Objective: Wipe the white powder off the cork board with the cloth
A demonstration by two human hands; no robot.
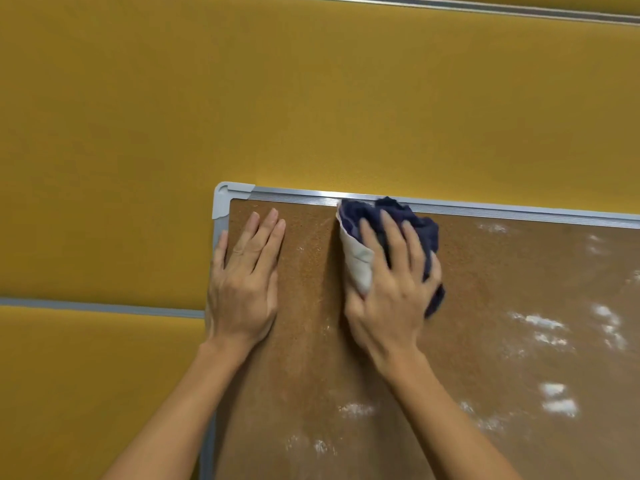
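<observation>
Head: right hand [391,292] on cloth [420,230]

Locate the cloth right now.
Head view, centre: the cloth is bunched under the right hand on the cork board, up against the top frame, right of the flat left hand.

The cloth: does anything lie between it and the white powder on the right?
Nothing visible. Only bare cork board separates the cloth from the white powder; the left hand lies flat on its other side.
</observation>
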